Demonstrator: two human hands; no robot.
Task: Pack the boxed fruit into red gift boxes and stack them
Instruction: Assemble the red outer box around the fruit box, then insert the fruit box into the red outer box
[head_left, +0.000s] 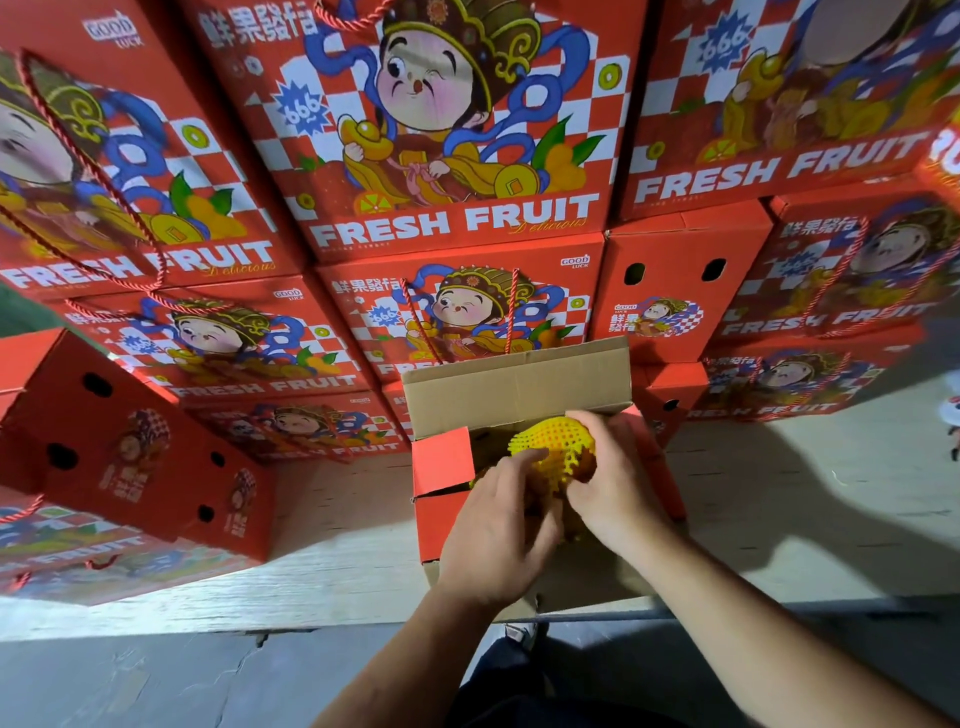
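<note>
An open red gift box (441, 512) stands on the wooden platform in front of me, its brown inner flap (517, 387) raised at the back. Over its opening, a fruit wrapped in yellow foam netting (553, 444) sits between both hands. My left hand (498, 525) presses on the near side of the fruit, fingers curled over it. My right hand (615, 478) cups the fruit from the right, fingertips on its top. The inside of the box below the fruit is hidden.
A tall wall of closed red "FRESH FRUIT" gift boxes (452, 156) rises right behind the open box. More red boxes (135, 452) are piled at the left. The pale wooden platform (337, 571) ends in an edge near me, with grey concrete floor (156, 680) below.
</note>
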